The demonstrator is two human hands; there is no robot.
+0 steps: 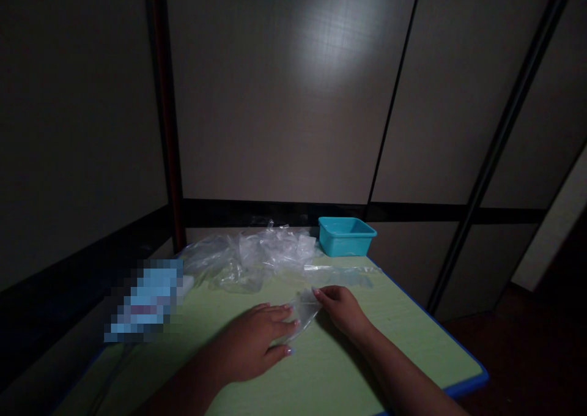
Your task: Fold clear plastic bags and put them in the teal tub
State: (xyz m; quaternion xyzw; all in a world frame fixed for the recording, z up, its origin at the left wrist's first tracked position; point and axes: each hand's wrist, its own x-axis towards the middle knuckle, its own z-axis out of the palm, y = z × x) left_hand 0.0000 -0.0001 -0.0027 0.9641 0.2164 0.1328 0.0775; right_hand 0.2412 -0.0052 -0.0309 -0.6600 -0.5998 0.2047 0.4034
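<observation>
A small clear plastic bag [306, 310] lies between my hands on the green table [413, 342]. My left hand [263, 336] rests flat with fingers stretched out, its fingertips on the bag's left part. At the bag's upper right end, my right hand [342, 306] pinches the plastic between thumb and fingers. Just beyond, another clear plastic bag [339, 275] is spread flat. A crumpled heap of clear plastic bags [270, 251] covers the table's far side.
A turquoise plastic basin [346, 238] stands at the far right corner of the table. On the left is a blurred-out blue object [147, 300], with a cable-like dark line below it. Dark cabinet panels [275, 98] rise behind the table.
</observation>
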